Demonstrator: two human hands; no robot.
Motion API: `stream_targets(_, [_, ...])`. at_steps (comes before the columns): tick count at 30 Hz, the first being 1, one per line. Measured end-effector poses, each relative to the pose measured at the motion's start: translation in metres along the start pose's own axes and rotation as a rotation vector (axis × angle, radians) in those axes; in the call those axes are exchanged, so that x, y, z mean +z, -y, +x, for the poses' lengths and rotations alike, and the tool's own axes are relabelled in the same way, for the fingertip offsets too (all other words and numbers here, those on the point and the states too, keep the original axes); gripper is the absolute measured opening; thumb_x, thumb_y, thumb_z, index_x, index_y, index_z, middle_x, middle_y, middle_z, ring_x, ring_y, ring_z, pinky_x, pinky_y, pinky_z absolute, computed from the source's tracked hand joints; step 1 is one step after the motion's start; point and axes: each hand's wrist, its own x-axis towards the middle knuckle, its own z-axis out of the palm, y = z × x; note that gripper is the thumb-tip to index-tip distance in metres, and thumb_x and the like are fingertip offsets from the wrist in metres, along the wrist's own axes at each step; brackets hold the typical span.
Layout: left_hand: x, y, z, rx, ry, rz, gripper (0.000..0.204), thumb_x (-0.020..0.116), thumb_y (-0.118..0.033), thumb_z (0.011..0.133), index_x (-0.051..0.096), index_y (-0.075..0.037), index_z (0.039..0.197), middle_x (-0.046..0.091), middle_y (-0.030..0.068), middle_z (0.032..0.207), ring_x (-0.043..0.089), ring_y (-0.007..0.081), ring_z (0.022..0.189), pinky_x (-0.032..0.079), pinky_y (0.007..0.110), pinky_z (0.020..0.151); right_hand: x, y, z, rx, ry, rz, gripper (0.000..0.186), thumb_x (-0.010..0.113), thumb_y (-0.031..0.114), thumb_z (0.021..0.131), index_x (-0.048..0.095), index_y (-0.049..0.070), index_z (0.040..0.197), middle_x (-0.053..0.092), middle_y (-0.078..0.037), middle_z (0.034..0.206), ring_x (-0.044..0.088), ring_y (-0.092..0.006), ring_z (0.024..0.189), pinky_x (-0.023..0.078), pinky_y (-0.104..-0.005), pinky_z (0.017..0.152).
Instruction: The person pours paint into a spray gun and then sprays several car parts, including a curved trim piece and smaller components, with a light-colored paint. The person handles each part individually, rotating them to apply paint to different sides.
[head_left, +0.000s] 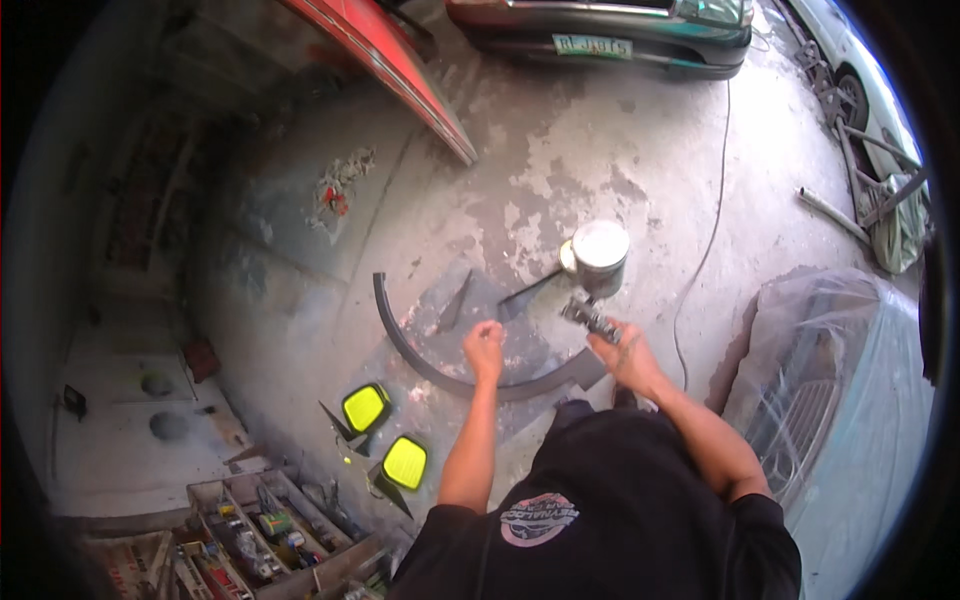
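My right hand (625, 358) is closed round the handle of a metal spray gun (590, 317), held out in front of me. Just beyond the gun is a grey can (602, 262) with a white top; whether the two touch I cannot tell. My left hand (484, 352) is raised with its fingers curled together, and anything inside them is hidden. Below both hands a long curved black trim strip (440, 374) lies on a dark sheet (465, 305) on the floor. Two side mirrors with bright yellow faces, one upper (366, 408) and one lower (405, 462), lie left of my left forearm.
A dark car (610, 35) and a red body panel (400, 75) are at the far side. A cable (712, 230) runs along the floor. Plastic sheeting (850, 380) covers something at right. A wooden tool tray (270, 530) sits at lower left; crumpled rags (345, 180) lie farther off.
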Motion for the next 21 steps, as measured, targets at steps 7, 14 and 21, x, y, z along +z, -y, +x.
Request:
stream_targets(7, [0.001, -0.007, 0.011, -0.059, -0.043, -0.175, 0.006, 0.07, -0.001, 0.087, 0.073, 0.004, 0.088, 0.07, 0.0044, 0.076, 0.063, 0.0118, 0.067, 0.052, 0.028, 0.064, -0.029, 0.002, -0.004, 0.09, -0.102, 0.138, 0.038, 0.067, 0.027, 0.098, 0.066, -0.004, 0.12, 0.063, -0.014, 0.069, 0.063, -0.0253, 0.065, 0.051, -0.0433, 0.066])
stream_targets(14, [0.005, -0.016, 0.006, -0.116, -0.04, -0.239, 0.011, 0.072, -0.001, 0.089, 0.072, 0.009, 0.094, 0.069, 0.0073, 0.08, 0.065, 0.0122, 0.066, 0.059, 0.028, 0.061, -0.016, 0.005, -0.014, 0.131, 0.029, 0.113, 0.06, 0.07, 0.035, 0.094, 0.061, -0.011, 0.131, 0.058, -0.011, 0.064, 0.057, -0.0173, 0.06, 0.049, -0.0365, 0.062])
stream_targets(21, [-0.001, -0.016, 0.004, -0.14, -0.041, -0.218, 0.01, 0.071, 0.001, 0.089, 0.071, 0.009, 0.095, 0.069, 0.0088, 0.08, 0.066, 0.0136, 0.065, 0.06, 0.029, 0.061, -0.017, -0.013, -0.004, 0.025, -0.157, 0.032, 0.043, 0.069, 0.029, 0.094, 0.067, -0.007, 0.118, 0.06, -0.015, 0.064, 0.061, -0.0233, 0.059, 0.051, -0.0394, 0.062])
